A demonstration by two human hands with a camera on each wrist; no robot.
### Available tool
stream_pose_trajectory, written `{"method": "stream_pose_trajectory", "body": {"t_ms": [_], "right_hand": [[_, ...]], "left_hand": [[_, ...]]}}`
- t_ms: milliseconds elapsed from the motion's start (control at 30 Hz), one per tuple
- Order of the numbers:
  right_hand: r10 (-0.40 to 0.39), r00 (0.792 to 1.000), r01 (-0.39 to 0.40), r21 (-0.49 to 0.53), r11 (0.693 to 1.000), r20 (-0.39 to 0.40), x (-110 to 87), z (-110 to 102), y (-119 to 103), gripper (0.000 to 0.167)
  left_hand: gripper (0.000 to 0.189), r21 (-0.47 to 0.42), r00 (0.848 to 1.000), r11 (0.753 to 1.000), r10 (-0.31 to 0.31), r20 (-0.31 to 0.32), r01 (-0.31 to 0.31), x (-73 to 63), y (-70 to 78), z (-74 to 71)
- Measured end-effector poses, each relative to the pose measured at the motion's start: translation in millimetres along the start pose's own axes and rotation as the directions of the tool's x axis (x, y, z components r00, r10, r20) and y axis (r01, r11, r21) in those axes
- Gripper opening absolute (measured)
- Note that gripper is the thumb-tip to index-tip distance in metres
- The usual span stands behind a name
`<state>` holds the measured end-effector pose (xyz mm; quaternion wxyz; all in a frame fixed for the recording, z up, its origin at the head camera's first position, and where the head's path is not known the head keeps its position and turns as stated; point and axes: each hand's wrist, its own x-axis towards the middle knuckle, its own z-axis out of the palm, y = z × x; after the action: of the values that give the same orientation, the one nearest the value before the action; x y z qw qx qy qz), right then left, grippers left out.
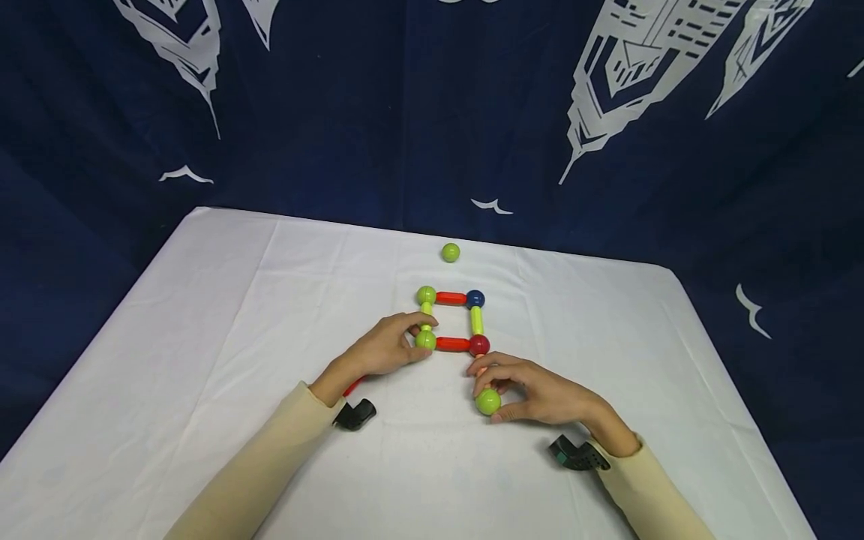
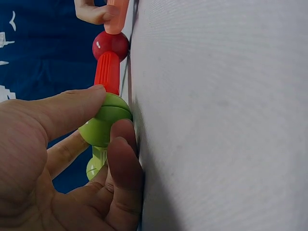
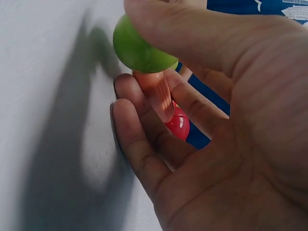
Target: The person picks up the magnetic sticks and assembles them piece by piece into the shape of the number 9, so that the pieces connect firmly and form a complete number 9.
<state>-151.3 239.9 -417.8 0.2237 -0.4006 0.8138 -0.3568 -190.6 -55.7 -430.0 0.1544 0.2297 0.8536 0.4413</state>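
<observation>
Balls and rods of a magnetic building set form a square on the table: a far-left green ball (image 1: 426, 295), a blue ball (image 1: 475, 299), a red ball (image 1: 479, 345) and a near-left green ball (image 1: 425, 340). Red rods (image 1: 452, 344) and yellow-green rods (image 1: 476, 321) join them. My left hand (image 1: 388, 345) grips the near-left green ball between thumb and fingers. From the red ball an orange rod (image 3: 156, 94) runs toward me, another green ball (image 1: 488, 402) on its near end. My right hand (image 1: 540, 390) holds this ball and rod, thumb on the ball, fingers around the rod.
A loose green ball (image 1: 450, 253) lies beyond the square near the table's far edge. Part of a red rod (image 1: 352, 387) shows beneath my left wrist. The white cloth-covered table (image 1: 270, 300) ends at a dark blue curtain (image 1: 337, 112) with white prints.
</observation>
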Motion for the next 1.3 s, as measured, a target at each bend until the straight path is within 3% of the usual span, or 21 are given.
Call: {"method": "stream_pose_trajectory", "body": {"t_ms": [267,400,567,767,933,1133,1300], "right_hand": [[0.034,0.999,-0.034,0.031,0.999,-0.012,0.8,0.3,1.4,0.028],[0.055,0.998,-0.055,0.026,0.998,-0.027,-0.1,0.2,1.4,0.037],[0.054,0.997,-0.053,0.025,0.998,-0.052,1.5,1.2,0.0,0.044],[0.031,0.998,-0.027,0.055,0.998,-0.06,3.9,3.1,-0.7,0.043],[0.037,0.998,-0.034,0.06,0.998,-0.055,4.2,4.3,-0.2,0.043],[0.046,0.997,-0.042,0.056,0.998,-0.065,3.9,3.9,0.9,0.044],[0.043,0.997,-0.04,0.063,0.997,-0.057,4.8,3.3,1.4,0.044]], "left_hand": [[0.045,-0.007,1.0,1.0,0.006,0.002,-0.006,-1.3,2.0,-0.9],[0.052,0.053,1.0,0.999,-0.005,-0.003,0.005,-2.5,4.3,-2.4],[0.057,0.155,0.998,0.987,-0.043,-0.055,0.051,-12.4,13.0,-9.4],[0.051,0.238,0.995,0.969,-0.051,-0.08,0.069,-35.9,17.5,-18.3],[0.04,0.293,0.994,0.953,-0.055,-0.091,0.08,-64.2,10.1,-26.5],[0.034,0.273,0.993,0.96,-0.04,-0.109,0.069,-93.8,-6.4,-37.3],[0.031,0.23,0.99,0.968,-0.079,-0.117,0.104,-110.2,-16.7,-41.7]]}}
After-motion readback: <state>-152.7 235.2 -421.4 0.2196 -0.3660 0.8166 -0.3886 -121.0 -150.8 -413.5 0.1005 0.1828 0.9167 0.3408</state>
